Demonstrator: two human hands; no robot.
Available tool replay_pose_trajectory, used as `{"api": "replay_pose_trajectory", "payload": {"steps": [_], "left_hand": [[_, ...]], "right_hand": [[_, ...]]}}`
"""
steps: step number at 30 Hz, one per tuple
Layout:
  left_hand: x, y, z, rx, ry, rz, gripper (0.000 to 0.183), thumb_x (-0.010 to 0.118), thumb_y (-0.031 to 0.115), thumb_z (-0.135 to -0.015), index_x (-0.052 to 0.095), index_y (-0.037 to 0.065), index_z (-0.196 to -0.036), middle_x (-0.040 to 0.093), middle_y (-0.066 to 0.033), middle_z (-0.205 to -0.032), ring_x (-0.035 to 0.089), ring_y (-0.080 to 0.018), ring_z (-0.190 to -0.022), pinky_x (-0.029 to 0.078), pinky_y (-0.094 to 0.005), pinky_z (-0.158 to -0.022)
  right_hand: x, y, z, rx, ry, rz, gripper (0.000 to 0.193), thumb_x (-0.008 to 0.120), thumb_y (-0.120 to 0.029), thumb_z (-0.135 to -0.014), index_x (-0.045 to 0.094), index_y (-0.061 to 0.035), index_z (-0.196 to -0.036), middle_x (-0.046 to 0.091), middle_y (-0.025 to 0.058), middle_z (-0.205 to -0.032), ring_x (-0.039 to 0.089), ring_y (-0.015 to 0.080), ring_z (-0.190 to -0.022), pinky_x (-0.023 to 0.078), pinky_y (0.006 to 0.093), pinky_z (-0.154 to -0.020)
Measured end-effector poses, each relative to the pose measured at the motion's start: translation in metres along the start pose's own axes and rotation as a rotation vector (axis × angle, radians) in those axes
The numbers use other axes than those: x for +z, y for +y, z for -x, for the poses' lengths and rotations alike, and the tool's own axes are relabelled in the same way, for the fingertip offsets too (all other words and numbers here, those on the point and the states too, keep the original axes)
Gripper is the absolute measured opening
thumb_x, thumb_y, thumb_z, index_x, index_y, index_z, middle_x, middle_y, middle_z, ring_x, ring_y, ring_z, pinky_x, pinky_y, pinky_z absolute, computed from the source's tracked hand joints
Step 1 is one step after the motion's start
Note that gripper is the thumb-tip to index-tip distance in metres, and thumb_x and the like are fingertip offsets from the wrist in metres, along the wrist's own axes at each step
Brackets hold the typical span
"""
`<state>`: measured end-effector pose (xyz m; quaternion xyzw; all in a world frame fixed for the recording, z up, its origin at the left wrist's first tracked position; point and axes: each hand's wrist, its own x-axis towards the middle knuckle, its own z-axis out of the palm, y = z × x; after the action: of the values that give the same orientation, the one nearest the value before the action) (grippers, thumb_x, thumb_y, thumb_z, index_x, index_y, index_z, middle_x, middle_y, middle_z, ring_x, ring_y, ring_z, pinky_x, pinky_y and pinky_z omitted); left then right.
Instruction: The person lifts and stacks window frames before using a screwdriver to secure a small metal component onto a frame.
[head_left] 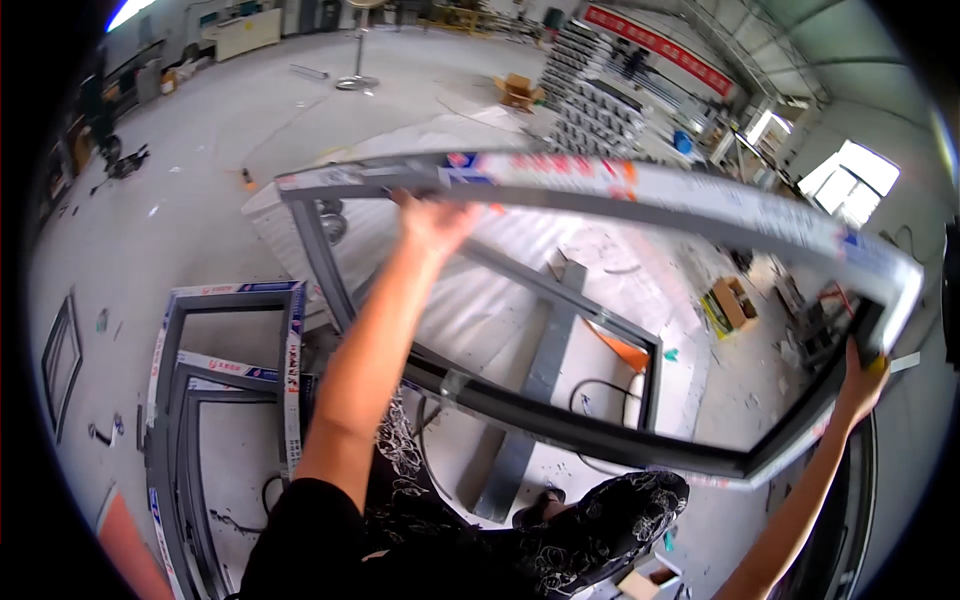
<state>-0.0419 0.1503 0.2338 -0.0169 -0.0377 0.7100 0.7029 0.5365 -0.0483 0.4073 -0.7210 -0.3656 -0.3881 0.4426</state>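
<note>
A large dark grey window frame [560, 415], its outer faces covered in white printed film, is held up tilted in front of me. My left hand [437, 222] is closed over its far long bar, left of the middle; the fingertips are partly hidden behind the bar. At the frame's right end my right hand [862, 380] grips the short bar near the corner, with a small yellow patch by the fingers. Through the opening a thinner grey bar [535, 285] and a grey beam [545, 350] show beneath.
More film-covered window frames [228, 290] stand at my left, and a small dark frame [62, 365] lies farther left. Open cardboard boxes [730, 305] sit on the floor to the right. Stacked metal profiles [600, 105] rise at the back. A round-based stand [357, 82] is far off.
</note>
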Motion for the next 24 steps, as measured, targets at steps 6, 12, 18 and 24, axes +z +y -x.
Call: {"api": "replay_pose_trajectory", "payload": {"steps": [6,12,18,24], "left_hand": [[-0.013,0.145,-0.103,-0.062,-0.165,-0.224,0.044,0.035,0.029,-0.1,0.056,-0.006,-0.119,0.063,-0.025,-0.114,0.061,-0.039,-0.109,0.049,-0.0517,-0.096],[-0.005,0.07,-0.049,0.026,-0.039,-0.868,0.039,0.049,0.028,-0.096,0.054,0.006,-0.127,0.051,-0.0105,-0.134,0.052,-0.0174,-0.12,0.043,-0.0284,-0.096],[-0.045,-0.15,0.193,-0.042,-0.882,-1.842,0.074,0.076,0.031,-0.078,0.043,0.002,-0.138,0.049,-0.0128,-0.135,0.046,-0.0257,-0.125,0.037,-0.0355,-0.104],[-0.046,-0.252,0.241,0.979,-1.205,-2.237,0.104,0.088,0.037,-0.056,0.038,0.008,-0.142,0.045,-0.0221,-0.135,0.044,-0.0381,-0.125,0.034,-0.0551,-0.104]], "right_hand": [[-0.011,-0.148,-0.049,-0.321,-0.272,-0.019,0.065,0.072,-0.058,-0.07,0.066,-0.0077,-0.111,0.069,0.0131,-0.087,0.066,0.0261,-0.077,0.05,0.0378,-0.072],[-0.051,-0.246,-0.072,-0.573,-0.258,-0.025,0.055,0.073,-0.051,-0.068,0.07,-0.0041,-0.097,0.069,0.0197,-0.093,0.068,0.034,-0.088,0.053,0.044,-0.077],[-0.035,-0.286,-0.074,-0.41,-0.27,-0.105,0.071,0.081,-0.062,-0.059,0.071,-0.0118,-0.108,0.071,0.0037,-0.106,0.068,0.0202,-0.096,0.054,0.0326,-0.078],[-0.098,-0.317,-0.082,-0.577,-0.352,-0.069,0.062,0.077,-0.064,-0.066,0.073,-0.0181,-0.108,0.071,-0.0015,-0.103,0.068,0.0178,-0.095,0.052,0.0301,-0.075]]}}
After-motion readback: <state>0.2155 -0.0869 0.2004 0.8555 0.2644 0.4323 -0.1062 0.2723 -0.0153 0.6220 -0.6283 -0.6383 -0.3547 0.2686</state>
